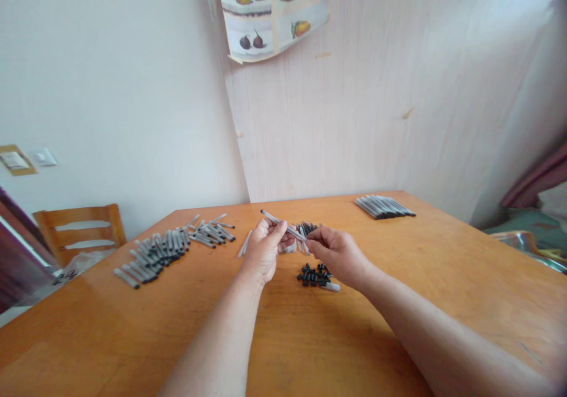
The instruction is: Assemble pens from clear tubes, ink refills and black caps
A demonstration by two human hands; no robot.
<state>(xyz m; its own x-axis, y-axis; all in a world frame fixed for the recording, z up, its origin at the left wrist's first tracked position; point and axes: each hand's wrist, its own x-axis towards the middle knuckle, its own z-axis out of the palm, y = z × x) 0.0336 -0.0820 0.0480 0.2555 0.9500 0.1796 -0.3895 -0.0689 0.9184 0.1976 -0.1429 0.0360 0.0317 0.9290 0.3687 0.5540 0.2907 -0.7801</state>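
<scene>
Above the middle of the table, a slim pale pen (273, 217) with a dark end slants down from upper left to lower right. My left hand (264, 248) grips its barrel between thumb and fingers. At its lower right end, my right hand (339, 254) pinches it with thumb and forefinger; whatever small part lies in that pinch is hidden. Below the hands lies a heap of small black pieces (313, 275), with a translucent pen cap (331, 288) beside it. Just behind the hands are dark-tipped thin parts (310, 228), partly covered by my fingers.
Many pale pens with dark ends (157, 249) lie in a spread pile on the table's left. A neat row of similar pens (384, 206) rests at the back right. A wooden chair (82, 231) stands beyond the left edge of the wooden table (425, 279).
</scene>
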